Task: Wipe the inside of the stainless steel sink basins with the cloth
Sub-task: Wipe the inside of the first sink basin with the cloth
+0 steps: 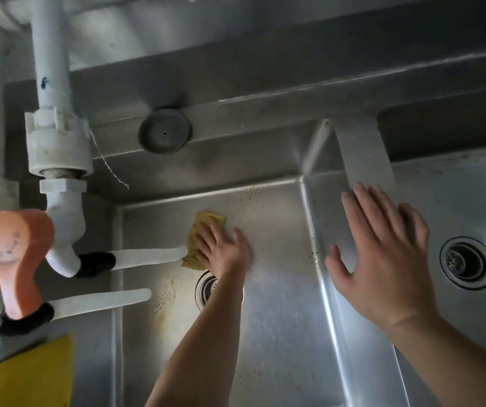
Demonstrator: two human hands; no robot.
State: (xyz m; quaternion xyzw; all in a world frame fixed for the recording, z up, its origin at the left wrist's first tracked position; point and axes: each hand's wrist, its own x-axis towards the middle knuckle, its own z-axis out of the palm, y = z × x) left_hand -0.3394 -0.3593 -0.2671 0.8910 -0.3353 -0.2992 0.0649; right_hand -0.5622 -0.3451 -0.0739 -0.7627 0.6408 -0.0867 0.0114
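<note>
Down in the left steel basin (280, 289), my left hand (224, 251) presses a yellow cloth (203, 227) flat against the floor near the far wall, fingers straight over it. The cloth shows beyond and left of my fingers. The drain (205, 290) of this basin lies just under my wrist, half hidden. My right hand (382, 259) rests flat and open on the divider ridge (365, 160) between the two basins. The right basin (456, 195) has its own drain (468, 262). Brown specks dot the left basin's far wall and divider wall.
White pipes and a tap with an orange handle (15, 259) crowd the left side; two white spouts (148, 255) reach over the left basin. A grey plug (164, 130) lies on the back ledge. A yellow item (30, 377) sits bottom left.
</note>
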